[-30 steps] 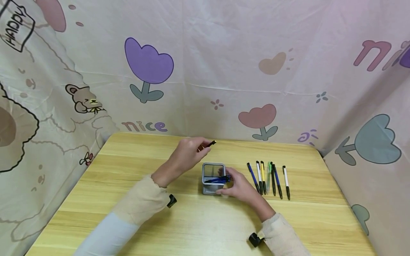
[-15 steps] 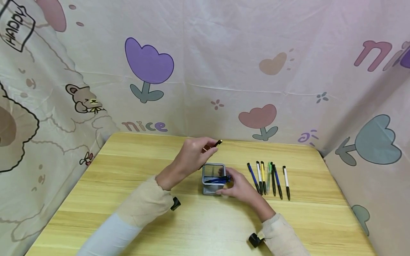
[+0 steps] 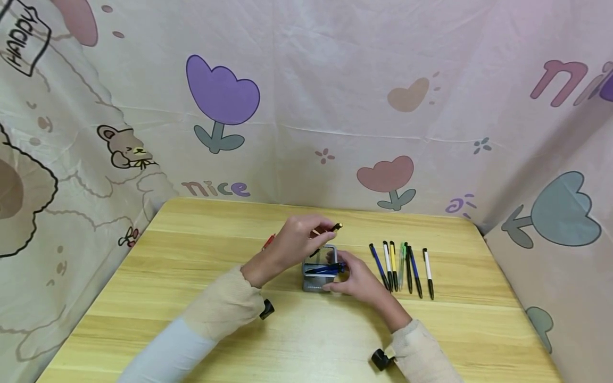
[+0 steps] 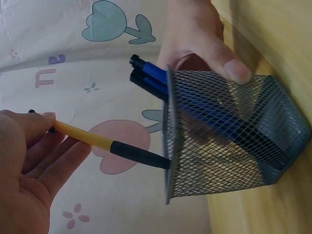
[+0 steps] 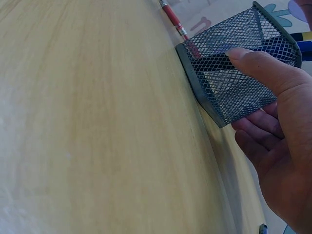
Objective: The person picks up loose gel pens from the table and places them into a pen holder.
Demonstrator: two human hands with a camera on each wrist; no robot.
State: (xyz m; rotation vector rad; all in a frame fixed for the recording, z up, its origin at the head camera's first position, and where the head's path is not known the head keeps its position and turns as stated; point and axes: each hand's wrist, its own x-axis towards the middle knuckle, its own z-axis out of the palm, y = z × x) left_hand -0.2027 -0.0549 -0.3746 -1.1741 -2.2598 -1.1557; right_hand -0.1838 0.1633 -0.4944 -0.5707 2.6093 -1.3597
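Note:
My left hand (image 3: 306,236) pinches a yellow pen (image 4: 87,136) with a black grip near its clicker end. In the left wrist view the pen slants down, its black tip right at the rim of a grey mesh pen holder (image 4: 224,175). Blue pens (image 4: 156,73) with black ends lean inside the holder and stick out past its rim. My right hand (image 3: 356,276) grips the holder from its right side; the right wrist view has the thumb (image 5: 258,66) across the mesh and the other fingers round the far side.
Right of the holder, several pens lie in a loose row on the wooden table (image 3: 191,298), among them a yellow pen (image 3: 393,260) and a white pen (image 3: 428,271). A red pen (image 3: 269,241) lies behind my left wrist. A printed cloth (image 3: 306,106) hangs behind the table.
My left hand has moved right and then down toward the holder with the yellow pen. The red pen has come into view behind the wrist. My right hand has stayed on the holder.

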